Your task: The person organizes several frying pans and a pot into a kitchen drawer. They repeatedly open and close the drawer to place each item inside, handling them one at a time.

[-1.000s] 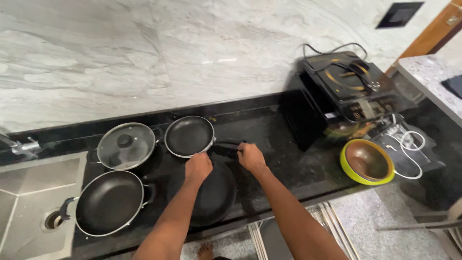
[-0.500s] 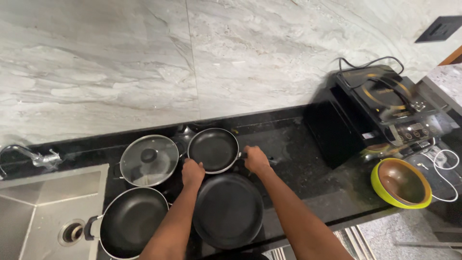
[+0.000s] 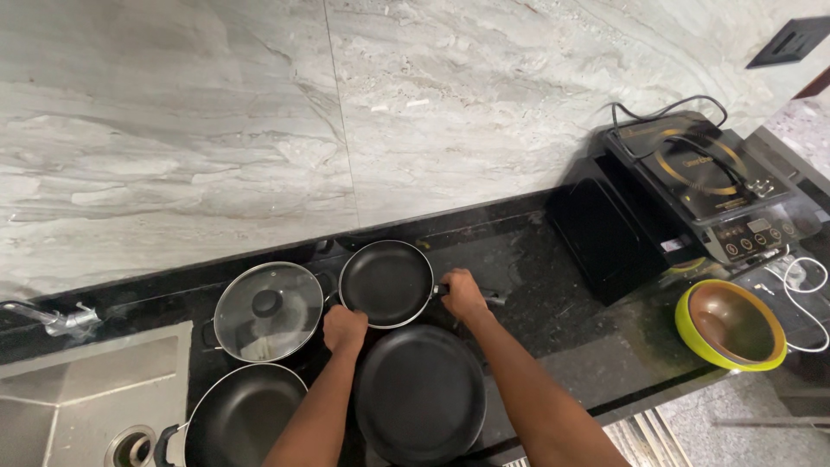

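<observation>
A small black frying pan (image 3: 386, 283) sits on the dark countertop (image 3: 536, 285) near the marble wall. My right hand (image 3: 462, 296) is closed around its handle at the pan's right side. My left hand (image 3: 345, 329) is a fist at the pan's front left rim, touching it. Just in front lies a large flat black pan (image 3: 421, 393), between my forearms. A pot with a glass lid (image 3: 269, 310) stands to the left, and a deep black pan (image 3: 240, 419) is at the front left.
A steel sink (image 3: 78, 406) with a tap (image 3: 52, 317) lies at the far left. An induction cooktop (image 3: 705, 177) rests on a black box at the right, with a green-rimmed brown bowl (image 3: 731, 324) and a white cable (image 3: 802, 285) near it.
The view has shifted so the pans sit more central. My hands have stayed on the small frying pan, the right on its handle; the pans themselves seem unmoved.
</observation>
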